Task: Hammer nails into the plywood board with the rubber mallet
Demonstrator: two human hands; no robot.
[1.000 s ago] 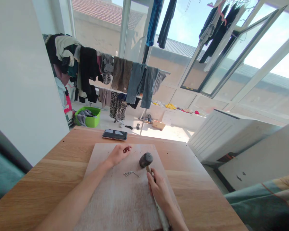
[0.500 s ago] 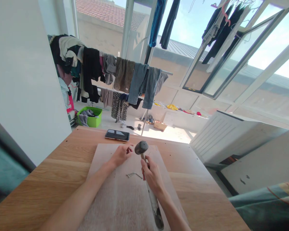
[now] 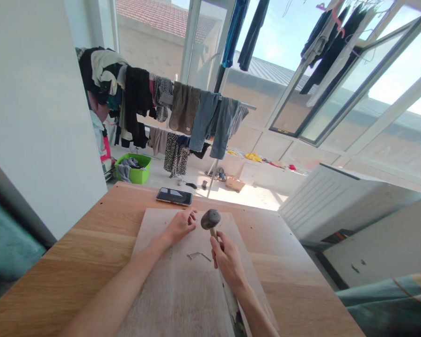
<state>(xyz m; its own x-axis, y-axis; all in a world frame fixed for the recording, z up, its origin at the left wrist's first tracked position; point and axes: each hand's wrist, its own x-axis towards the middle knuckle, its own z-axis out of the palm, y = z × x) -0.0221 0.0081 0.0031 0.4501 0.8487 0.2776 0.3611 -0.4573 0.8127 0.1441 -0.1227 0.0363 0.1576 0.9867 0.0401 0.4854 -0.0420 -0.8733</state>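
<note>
My right hand [image 3: 228, 262] is closed round the handle of a mallet, whose dark rubber head [image 3: 210, 218] hovers just right of my left fingertips. My left hand [image 3: 180, 225] rests on a pale wooden board [image 3: 182, 290] with thumb and finger pinched together near the board's far edge; what they hold is too small to make out. A few loose nails [image 3: 198, 255] lie on the board between my two hands.
The board lies on a wooden table [image 3: 73, 262]. A phone [image 3: 174, 196] lies face up at the table's far edge. Beyond stand a clothes rack hung with laundry [image 3: 182, 112], a green basket [image 3: 133, 168] and a white panel [image 3: 323, 201] at the right.
The mallet head swung from the board's middle up and left to my left fingertips, then dropped slightly. My left hand stayed pinched in place. The view drifted a little.
</note>
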